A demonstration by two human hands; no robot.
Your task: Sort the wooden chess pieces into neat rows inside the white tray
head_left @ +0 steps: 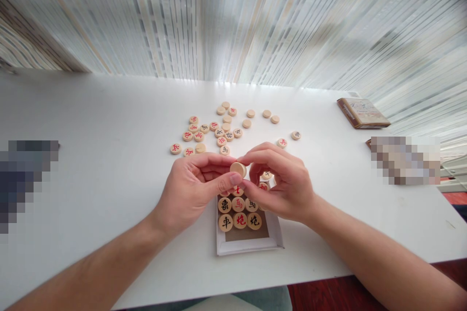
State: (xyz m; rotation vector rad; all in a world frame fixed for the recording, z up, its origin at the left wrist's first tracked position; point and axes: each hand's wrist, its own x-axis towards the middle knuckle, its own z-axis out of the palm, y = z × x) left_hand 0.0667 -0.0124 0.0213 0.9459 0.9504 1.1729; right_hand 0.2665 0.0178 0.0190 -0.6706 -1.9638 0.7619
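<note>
A round wooden Chinese chess piece [238, 170] is held up with a plain, unmarked face showing. My left hand [199, 180] pinches it between thumb and fingers. At its right edge the fingertips of my right hand [280, 180] close on it too. I cannot tell if a second piece sits behind it. Below my hands lies a shallow white-walled box [251, 247] with a brown bottom. Chess pieces stand in rows inside it, among them a red-marked piece [240, 220] and a black-marked piece [225, 223]. My right hand hides part of the box and its pieces.
Several loose chess pieces [219, 132] are scattered on the white table [109, 165] beyond my hands, some face up, some blank. A brown-edged box [365, 112] lies at the far right, with a blurred-out item [404, 160] nearer. A striped curtain [219, 19] hangs behind the table.
</note>
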